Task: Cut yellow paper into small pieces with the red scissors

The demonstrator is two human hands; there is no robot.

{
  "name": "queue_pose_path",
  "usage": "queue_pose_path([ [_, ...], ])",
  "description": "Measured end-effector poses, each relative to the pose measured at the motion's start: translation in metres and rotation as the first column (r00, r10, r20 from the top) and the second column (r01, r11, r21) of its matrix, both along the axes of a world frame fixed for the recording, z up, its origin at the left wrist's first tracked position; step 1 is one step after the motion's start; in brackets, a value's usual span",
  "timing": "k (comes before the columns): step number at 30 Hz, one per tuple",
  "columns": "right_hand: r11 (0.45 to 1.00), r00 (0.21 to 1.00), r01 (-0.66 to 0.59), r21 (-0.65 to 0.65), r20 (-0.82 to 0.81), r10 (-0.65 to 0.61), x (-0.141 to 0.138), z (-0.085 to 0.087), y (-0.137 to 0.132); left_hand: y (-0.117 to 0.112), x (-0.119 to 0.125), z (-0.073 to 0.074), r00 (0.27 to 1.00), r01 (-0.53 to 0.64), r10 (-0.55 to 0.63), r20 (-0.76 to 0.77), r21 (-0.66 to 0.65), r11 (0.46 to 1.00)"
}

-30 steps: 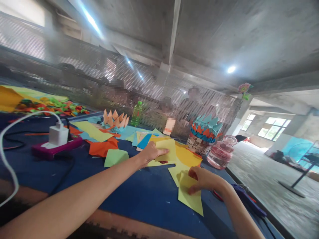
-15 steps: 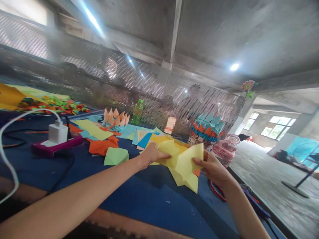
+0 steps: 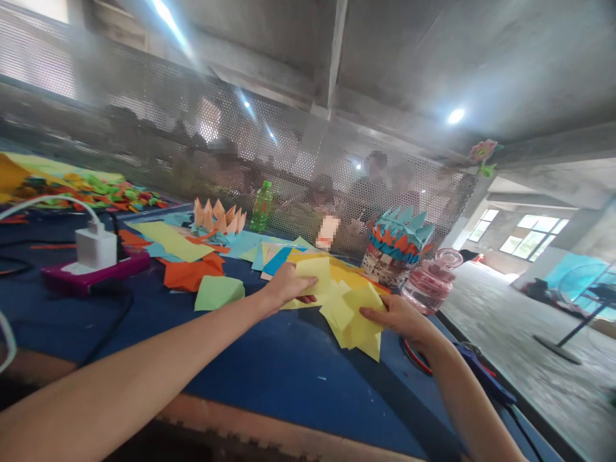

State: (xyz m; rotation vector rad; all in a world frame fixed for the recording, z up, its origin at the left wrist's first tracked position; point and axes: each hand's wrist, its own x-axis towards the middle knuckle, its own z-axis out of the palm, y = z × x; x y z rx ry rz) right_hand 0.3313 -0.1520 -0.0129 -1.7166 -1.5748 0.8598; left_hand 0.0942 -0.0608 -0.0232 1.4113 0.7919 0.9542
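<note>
My left hand (image 3: 285, 287) reaches across the blue table (image 3: 269, 372) and pinches the near edge of a light yellow sheet (image 3: 315, 276) lying on a pile of yellow paper (image 3: 351, 277). My right hand (image 3: 402, 319) grips a small stack of yellow sheets (image 3: 353, 321) by its right side, held just above the table. The two hands are close together, with the yellow sheets between them.
A light green sheet (image 3: 217, 292), orange paper (image 3: 190, 273) and a folded paper crown (image 3: 219, 218) lie to the left. A white charger (image 3: 95, 247) sits on a magenta box. A pink glass jar (image 3: 430, 285), a basket (image 3: 392, 266), a green bottle (image 3: 260, 206) and a mesh screen stand behind.
My right hand lifted the yellow sheets off the table and brought them toward my left hand, then lowered them a little. My left hand stayed on its yellow sheet.
</note>
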Motion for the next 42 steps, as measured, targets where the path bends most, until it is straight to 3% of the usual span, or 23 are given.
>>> queue_pose_path([
  [4,0.998,0.972,0.008,-0.066,0.234,0.007,0.009,-0.001,-0.005,0.004,-0.001,0.003,1.0,-0.012,0.011,-0.016,-0.012,1.0],
  [8,0.998,0.868,0.052,-0.047,0.496,-0.022,0.007,-0.005,-0.001,0.002,0.002,0.005,1.0,0.007,-0.007,-0.019,-0.017,1.0],
  [12,0.995,0.815,0.1,0.022,0.571,-0.095,0.008,-0.003,0.0,-0.001,0.002,0.007,0.999,0.009,-0.01,-0.043,-0.014,1.0],
  [14,0.991,0.89,0.111,0.069,0.438,-0.13,0.011,0.001,-0.003,-0.002,0.001,0.008,0.998,0.021,-0.022,-0.051,-0.025,0.999],
  [17,0.961,0.98,0.197,0.194,-0.037,-0.194,0.008,0.009,-0.008,-0.003,0.001,0.009,0.998,0.041,-0.043,-0.037,-0.045,0.998],
  [19,0.925,0.918,0.276,0.26,-0.357,-0.173,-0.002,0.014,-0.01,-0.003,0.001,0.009,0.998,0.056,-0.056,-0.005,-0.06,0.997],
  [21,0.913,0.84,0.294,0.282,-0.533,-0.106,-0.019,0.018,-0.008,-0.003,0.001,0.008,0.996,0.083,-0.079,0.046,-0.08,0.993],
  [25,0.893,0.797,0.346,0.288,-0.593,-0.117,-0.048,0.02,0.004,-0.001,0.0,0.008,0.982,0.153,-0.143,0.121,-0.072,0.986],
  [26,0.866,0.792,0.393,0.309,-0.593,-0.148,-0.051,0.019,0.008,0.001,-0.001,0.009,0.981,0.152,-0.142,0.133,-0.07,0.986],
  [29,0.712,0.719,0.577,0.4,-0.662,-0.212,-0.049,0.013,0.023,0.004,-0.004,0.012,0.978,0.102,-0.083,0.189,-0.095,0.99],
  [31,0.662,0.695,0.619,0.422,-0.686,-0.213,-0.046,0.008,0.029,0.006,-0.006,0.014,0.969,0.095,-0.065,0.238,-0.117,0.989],
  [33,0.674,0.715,0.592,0.442,-0.674,-0.186,-0.047,0.002,0.032,0.007,-0.008,0.016,0.959,0.143,-0.11,0.261,-0.111,0.983],
  [39,0.779,0.779,0.39,0.492,-0.627,0.006,-0.077,-0.008,0.024,0.008,-0.01,0.016,0.958,0.184,-0.184,0.219,0.023,0.983],
  [42,0.786,0.793,0.365,0.499,-0.609,0.019,-0.087,-0.011,0.021,0.007,-0.009,0.016,0.951,0.233,-0.22,0.219,-0.039,0.972],
])
